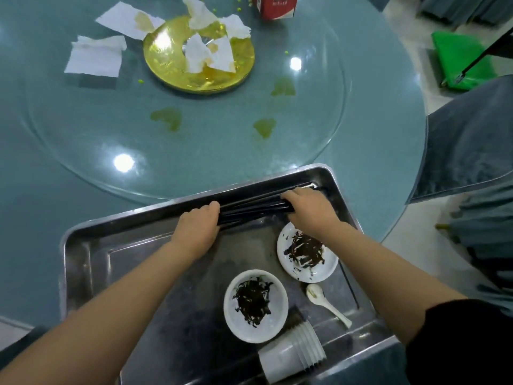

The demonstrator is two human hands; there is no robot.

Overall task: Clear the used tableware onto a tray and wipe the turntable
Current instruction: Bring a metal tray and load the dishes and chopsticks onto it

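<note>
A metal tray (116, 254) sits on the near part of the round table. Along its far rim lies a bundle of black chopsticks (249, 208). My left hand (198, 226) grips the bundle's left end and my right hand (311, 208) grips its right end. On the tray are two white dishes with dark leftovers (255, 305) (306, 252), a white spoon (326, 302) and a stack of white cups (291, 352) lying on its side. The glass turntable (208, 151) carries yellow-green spills (166, 118), stained paper napkins (95, 55) and a gold centre disc (166, 65).
A red carton (274, 5) stands at the turntable's far edge. Small green peas (141, 81) are scattered on the glass. A covered chair (472, 140) stands to the right of the table, with a green bag (460, 59) on the floor beyond.
</note>
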